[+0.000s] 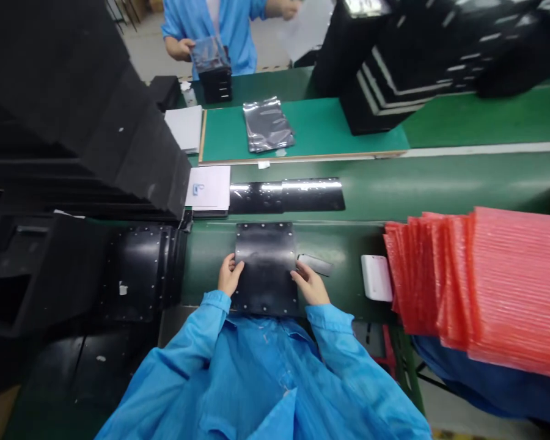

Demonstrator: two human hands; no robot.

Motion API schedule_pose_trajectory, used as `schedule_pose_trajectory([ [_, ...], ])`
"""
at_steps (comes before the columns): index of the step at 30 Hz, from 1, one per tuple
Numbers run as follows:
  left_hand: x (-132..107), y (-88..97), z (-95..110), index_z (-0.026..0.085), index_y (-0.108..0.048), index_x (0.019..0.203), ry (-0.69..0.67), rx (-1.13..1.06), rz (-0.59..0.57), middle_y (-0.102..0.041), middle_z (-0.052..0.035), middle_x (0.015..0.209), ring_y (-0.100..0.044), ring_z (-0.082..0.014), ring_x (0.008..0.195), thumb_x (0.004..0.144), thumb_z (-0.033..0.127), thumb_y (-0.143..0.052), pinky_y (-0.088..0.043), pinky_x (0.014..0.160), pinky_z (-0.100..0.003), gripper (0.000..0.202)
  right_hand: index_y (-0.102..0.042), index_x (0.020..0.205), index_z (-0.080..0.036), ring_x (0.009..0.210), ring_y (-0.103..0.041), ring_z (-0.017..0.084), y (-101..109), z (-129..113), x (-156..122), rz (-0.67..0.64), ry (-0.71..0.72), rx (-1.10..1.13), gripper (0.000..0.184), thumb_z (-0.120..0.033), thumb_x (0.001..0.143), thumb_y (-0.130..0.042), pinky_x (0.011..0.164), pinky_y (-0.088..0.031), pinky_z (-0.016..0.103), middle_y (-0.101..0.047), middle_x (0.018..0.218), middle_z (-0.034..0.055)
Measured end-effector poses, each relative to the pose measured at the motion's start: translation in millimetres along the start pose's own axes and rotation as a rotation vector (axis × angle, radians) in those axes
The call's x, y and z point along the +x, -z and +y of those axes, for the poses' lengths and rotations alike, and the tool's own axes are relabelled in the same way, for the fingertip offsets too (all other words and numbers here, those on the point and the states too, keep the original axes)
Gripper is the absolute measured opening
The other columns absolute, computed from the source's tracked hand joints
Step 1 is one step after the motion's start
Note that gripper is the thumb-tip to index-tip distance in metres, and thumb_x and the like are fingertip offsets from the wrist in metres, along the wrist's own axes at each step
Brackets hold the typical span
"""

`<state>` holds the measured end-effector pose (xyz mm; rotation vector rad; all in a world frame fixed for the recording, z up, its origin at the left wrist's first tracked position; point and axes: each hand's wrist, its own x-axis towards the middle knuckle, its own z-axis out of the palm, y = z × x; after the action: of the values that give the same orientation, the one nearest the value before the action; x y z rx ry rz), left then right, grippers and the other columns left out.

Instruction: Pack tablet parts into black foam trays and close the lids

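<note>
A black rectangular panel (266, 263) with small light dots along its edges lies in front of me on the green worktop. My left hand (230, 274) grips its left edge, thumb on top. At the opposite edge my right hand (310, 283) holds it the same way; the fingers under the panel are partly hidden. Just beyond my right hand lies a small flat grey piece (316, 264). Farther right sits a white device with rounded corners (376, 278).
Red bubble-wrap bags (513, 287) are piled at the right. Black foam blocks (73, 110) tower at the left, above more dotted panels (135, 269). Glossy black sheets (286, 195) and a paper (208, 186) lie ahead. Across the bench stands a co-worker (220, 30) in blue.
</note>
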<state>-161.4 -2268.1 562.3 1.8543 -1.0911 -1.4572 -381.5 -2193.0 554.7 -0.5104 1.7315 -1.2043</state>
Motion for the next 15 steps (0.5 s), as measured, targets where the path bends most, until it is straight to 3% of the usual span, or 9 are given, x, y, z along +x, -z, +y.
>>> schedule_pose_trajectory([
  [3,-28,-42.1,12,0.02,-0.057,0.123,-0.26,0.315,0.027,-0.054,-0.0146,0.129,-0.047,-0.0298,0.124,0.073,0.028,-0.068,-0.033,0.109,-0.045,0.052,-0.063,0.116,-0.02,0.123,-0.048,0.031,60,5,30,0.006,0.26,-0.334,0.059,-0.051,0.066,-0.07,0.108,-0.032,0.047,-0.059,0.126,0.0114],
  [5,-50,-75.8,17,0.023,-0.055,0.128,-0.415,0.491,-0.05,-0.043,-0.0127,0.143,-0.032,-0.0308,0.137,0.072,0.03,-0.07,-0.019,0.116,-0.046,0.058,-0.054,0.128,-0.018,0.135,-0.033,0.036,91,16,55,-0.028,0.352,-0.588,0.069,-0.05,0.069,-0.068,0.11,-0.024,0.053,-0.047,0.141,0.0141],
  [7,-67,-111.1,19,0.024,-0.049,0.134,-0.423,0.65,-0.169,-0.034,-0.0121,0.151,-0.02,-0.033,0.143,0.072,0.035,-0.071,-0.01,0.117,-0.051,0.067,-0.051,0.13,-0.015,0.138,-0.024,0.039,110,31,76,-0.091,0.376,-0.806,0.067,-0.045,0.072,-0.065,0.109,-0.019,0.058,-0.04,0.146,0.0159],
  [11,-80,-161.4,17,0.02,-0.033,0.146,-0.324,0.995,-0.229,-0.015,-0.0168,0.157,0.003,-0.0401,0.145,0.069,0.048,-0.072,0.002,0.109,-0.067,0.091,-0.053,0.124,-0.011,0.121,-0.044,0.036,119,46,90,-0.19,0.453,-1.009,0.049,-0.037,0.083,-0.051,0.099,-0.033,0.049,-0.054,0.128,0.0201],
  [15,-79,-172.4,12,0.017,-0.028,0.148,-0.334,1.09,-0.205,-0.011,-0.0195,0.157,0.006,-0.0412,0.144,0.068,0.052,-0.072,0.005,0.108,-0.068,0.098,-0.054,0.122,-0.013,0.096,-0.054,0.031,105,23,76,-0.342,0.546,-1.237,0.045,-0.033,0.081,-0.053,0.081,-0.038,0.039,-0.062,0.106,0.0171],
])
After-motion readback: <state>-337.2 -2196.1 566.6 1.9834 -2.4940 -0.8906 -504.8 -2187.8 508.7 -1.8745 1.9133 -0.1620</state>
